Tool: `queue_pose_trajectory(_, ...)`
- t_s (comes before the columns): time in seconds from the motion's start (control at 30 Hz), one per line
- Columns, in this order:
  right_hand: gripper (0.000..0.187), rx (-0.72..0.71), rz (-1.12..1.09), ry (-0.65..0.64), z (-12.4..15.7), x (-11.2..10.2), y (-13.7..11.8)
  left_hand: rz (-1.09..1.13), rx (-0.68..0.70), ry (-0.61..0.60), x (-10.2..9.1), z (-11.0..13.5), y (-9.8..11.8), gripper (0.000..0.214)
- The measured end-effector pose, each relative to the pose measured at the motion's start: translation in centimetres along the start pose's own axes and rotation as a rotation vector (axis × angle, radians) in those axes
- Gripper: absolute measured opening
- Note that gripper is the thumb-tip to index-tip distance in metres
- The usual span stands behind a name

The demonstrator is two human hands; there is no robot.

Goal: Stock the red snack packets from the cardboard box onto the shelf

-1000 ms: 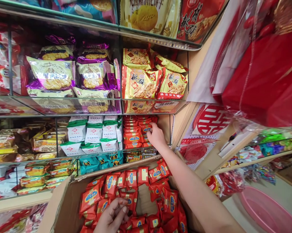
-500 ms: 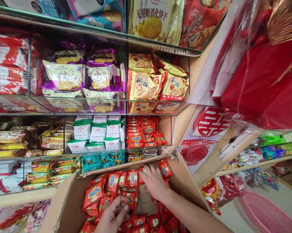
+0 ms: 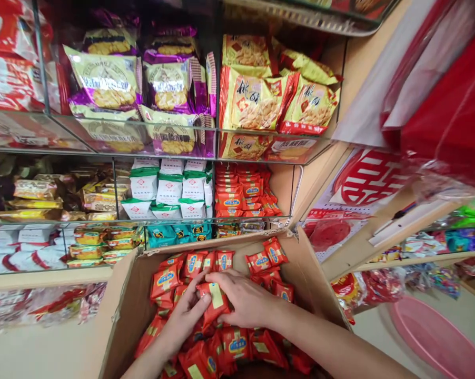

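Inside an open cardboard box point(image 3: 316, 284), both hands meet over a pile of small red snack packets point(image 3: 237, 345). My left hand point(image 3: 186, 310) pinches one red snack packet point(image 3: 214, 305), its thumb lying against the wrapper. Curled round the top and right side of that packet is my right hand point(image 3: 247, 297), fingers bent over it. More packets lie on both sides of the hands and below them. Parts of the held packet are hidden by my fingers, so I cannot tell whether others are gripped beneath it.
Glass-fronted shelves hold purple-and-cream cookie packs point(image 3: 107, 84), yellow-and-red cookie packs point(image 3: 257, 102), green-and-white packets point(image 3: 168, 189) and stacked red packets point(image 3: 229, 197). Red wrapped goods point(image 3: 454, 116) hang at the right. A pink basin point(image 3: 431, 337) sits at the lower right.
My right hand has come from the far side of the box toward my left hand. Both now close round a red snack packet. The view has tipped downward and closer to the shelves.
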State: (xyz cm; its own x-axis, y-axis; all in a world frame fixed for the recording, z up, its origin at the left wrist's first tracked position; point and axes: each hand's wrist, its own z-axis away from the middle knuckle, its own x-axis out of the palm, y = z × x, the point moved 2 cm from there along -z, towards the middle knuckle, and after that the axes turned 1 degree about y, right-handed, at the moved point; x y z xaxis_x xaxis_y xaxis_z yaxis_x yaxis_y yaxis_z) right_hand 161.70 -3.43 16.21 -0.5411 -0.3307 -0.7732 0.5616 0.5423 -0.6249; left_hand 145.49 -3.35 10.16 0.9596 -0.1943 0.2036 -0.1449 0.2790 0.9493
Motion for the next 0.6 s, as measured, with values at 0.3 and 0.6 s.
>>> queue_pose_trajectory(0.3,0.04,0.311,-0.56,0.233,0.3,4.1,3.0,0.26,-0.031,-0.063,0.2,-0.3,-0.3,0.049)
queue_pose_trajectory(0.6,0.031,0.025,-0.288,0.411,0.8,3.0,2.2,0.333,-0.146,-0.161,0.0,-0.3,0.4,0.029)
